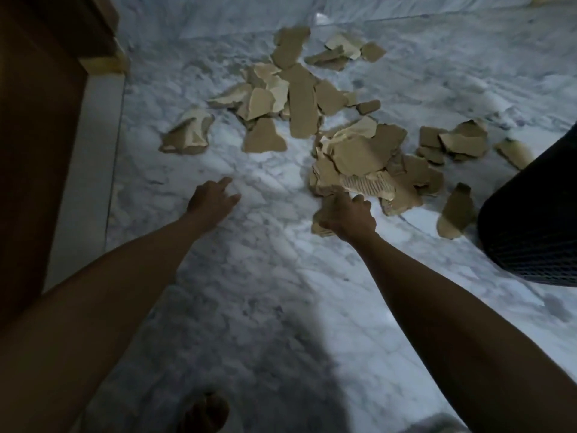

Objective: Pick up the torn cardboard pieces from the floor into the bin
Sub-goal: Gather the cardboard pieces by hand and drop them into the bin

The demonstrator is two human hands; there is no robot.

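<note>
Brown torn cardboard pieces [315,120] scattered across marble floor [249,276], ahead of you. Your right hand [346,215] grips few pieces at near edge of pile, fingers curled round them. Your left hand [210,200] hovers over bare floor, fingers loosely spread, holding nothing. Dark mesh bin [530,220] stands at right, just beside pile.
</note>
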